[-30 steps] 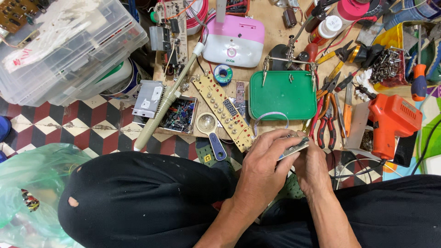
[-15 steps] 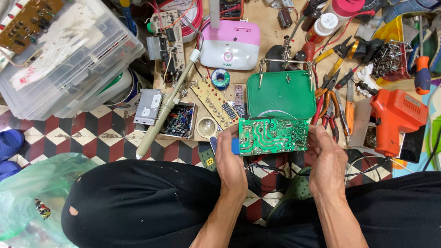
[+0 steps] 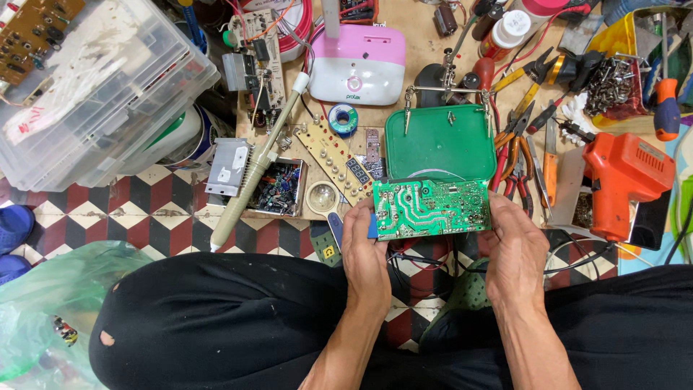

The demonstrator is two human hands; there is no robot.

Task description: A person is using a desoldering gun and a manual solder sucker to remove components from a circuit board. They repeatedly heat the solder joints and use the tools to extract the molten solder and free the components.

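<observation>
The person wears black trousers [image 3: 216,325] of a soft, matte cloth that covers both legs across the lower part of the view; the cloth on the left leg has a small round hole [image 3: 107,338] near the knee, with a fainter worn spot just above it; both forearms are bare, with no sleeves, watch or bands showing; the left hand [image 3: 366,249] and the right hand [image 3: 515,253] are bare too, without gloves or rings.

SITE: I read a floor-level electronics repair workshop | EVIDENCE beyond held board: pliers [image 3: 511,148], orange glue gun [image 3: 624,180], solder spool [image 3: 343,119], loose circuit boards [image 3: 333,159], checkered tiles [image 3: 155,209]
</observation>
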